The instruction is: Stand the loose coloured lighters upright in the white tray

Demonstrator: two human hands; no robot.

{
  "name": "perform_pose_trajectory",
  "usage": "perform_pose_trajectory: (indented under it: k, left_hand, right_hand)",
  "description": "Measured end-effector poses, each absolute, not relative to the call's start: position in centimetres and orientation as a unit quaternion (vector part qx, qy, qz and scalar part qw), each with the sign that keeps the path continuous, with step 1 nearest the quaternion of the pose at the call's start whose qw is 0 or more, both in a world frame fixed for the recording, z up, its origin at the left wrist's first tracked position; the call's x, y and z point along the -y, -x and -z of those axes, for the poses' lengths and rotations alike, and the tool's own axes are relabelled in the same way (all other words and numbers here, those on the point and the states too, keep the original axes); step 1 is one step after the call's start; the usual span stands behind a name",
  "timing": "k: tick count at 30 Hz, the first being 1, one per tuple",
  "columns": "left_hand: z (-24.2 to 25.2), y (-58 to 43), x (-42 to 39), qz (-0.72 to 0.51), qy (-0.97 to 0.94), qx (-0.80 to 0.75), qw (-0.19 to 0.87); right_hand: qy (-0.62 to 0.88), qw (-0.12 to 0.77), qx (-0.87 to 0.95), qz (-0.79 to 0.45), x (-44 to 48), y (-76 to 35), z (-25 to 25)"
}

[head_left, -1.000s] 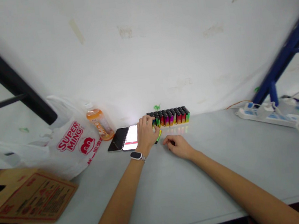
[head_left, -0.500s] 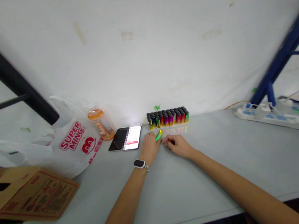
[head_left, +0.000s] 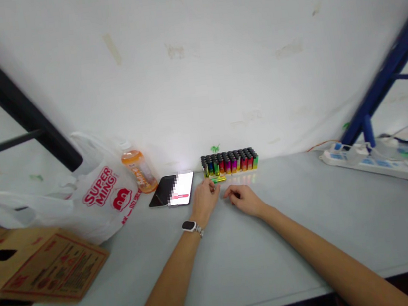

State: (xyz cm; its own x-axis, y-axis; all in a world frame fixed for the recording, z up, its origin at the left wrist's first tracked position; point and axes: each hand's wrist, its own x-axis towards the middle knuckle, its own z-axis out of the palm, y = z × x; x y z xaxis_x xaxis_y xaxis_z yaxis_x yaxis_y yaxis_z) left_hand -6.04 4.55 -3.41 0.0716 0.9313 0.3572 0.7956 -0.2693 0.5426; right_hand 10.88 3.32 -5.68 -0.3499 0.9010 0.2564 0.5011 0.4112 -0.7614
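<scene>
Near the wall, my left hand (head_left: pixel 204 196) has its fingers closed on a shiny green and yellow lighter (head_left: pixel 221 179). This lighter lies almost level, pointing right, with one end hidden by the fingers. Right behind it stands a block of lighters (head_left: pixel 230 162), upright in tight rows, with black tops and metallic bodies in several colours. My right hand (head_left: pixel 244 200) rests on the table a little to the right, its fingers loosely curled in, and nothing shows in them.
To the left lie a dark tablet (head_left: pixel 162 192) with a lit, partly blurred screen, an orange drink bottle (head_left: pixel 139 169), a white plastic bag (head_left: pixel 96 207) and a cardboard box (head_left: pixel 53 265). A white power strip (head_left: pixel 367 164) is on the right of the grey table (head_left: pixel 264 265).
The lighter in my left hand has turned from a slant to nearly level, closer to the block's front. My right hand has stayed in place.
</scene>
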Motion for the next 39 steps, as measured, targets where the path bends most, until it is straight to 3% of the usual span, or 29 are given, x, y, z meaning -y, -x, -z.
perform_pose_trajectory:
  k: [9,21,24,32,35,39]
  left_hand:
    - [4.0,6.6,-4.9,-0.225,-0.745,-0.627,-0.039]
    - [3.6,6.9,-4.9,-0.215,-0.804,-0.553,-0.024]
    - [3.5,6.7,-5.0,-0.257,-0.801,-0.541,0.016]
    - [3.8,6.3,-5.2,-0.497,-0.654,-0.517,0.242]
    - [4.2,6.4,-5.5,-0.512,-0.628,-0.502,0.303]
    - [4.7,6.7,-5.9,-0.499,-0.611,-0.471,0.396]
  right_hand:
    - [0.458,0.342,0.768,-0.289,-3.3,-10.9,5.9]
    - [0.461,0.345,0.763,-0.293,-3.2,-10.7,5.6]
    - [0.461,0.354,0.76,-0.291,-3.2,-10.7,5.6]
    - [0.457,0.354,0.763,-0.29,-3.2,-10.8,5.5]
    - [0.456,0.351,0.763,-0.294,-3.2,-10.8,5.5]
    - [0.472,0.41,0.726,-0.288,-3.3,-10.8,5.7]
